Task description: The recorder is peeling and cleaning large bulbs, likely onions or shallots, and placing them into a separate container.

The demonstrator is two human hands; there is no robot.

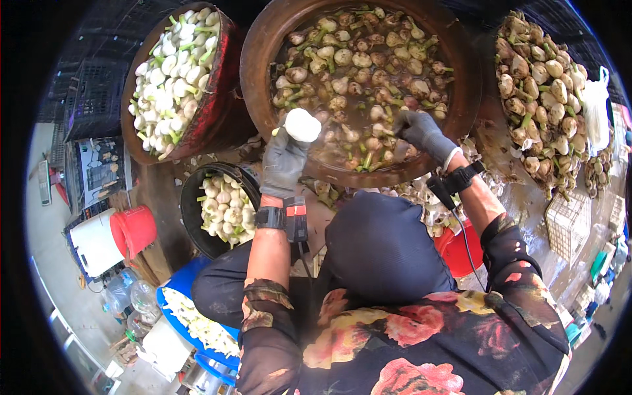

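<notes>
My left hand point(283, 161), in a grey glove, grips a peeled white garlic bulb point(302, 124) and holds it up over the near rim of a large brown basin point(258, 46). The basin is full of muddy water and several unpeeled garlic bulbs point(355, 62) with green stems. My right hand point(422, 133), also gloved in grey, reaches down into the basin at its near right side, with its fingers curled among the soaking bulbs. Whether it grips one I cannot tell.
A brown bowl point(220, 85) of peeled white bulbs tilts at the upper left. A black bucket point(191, 204) with more peeled bulbs sits below it. A heap of unpeeled garlic point(543, 99) lies at the right. A red bucket point(135, 230) and blue tub point(181, 280) stand lower left.
</notes>
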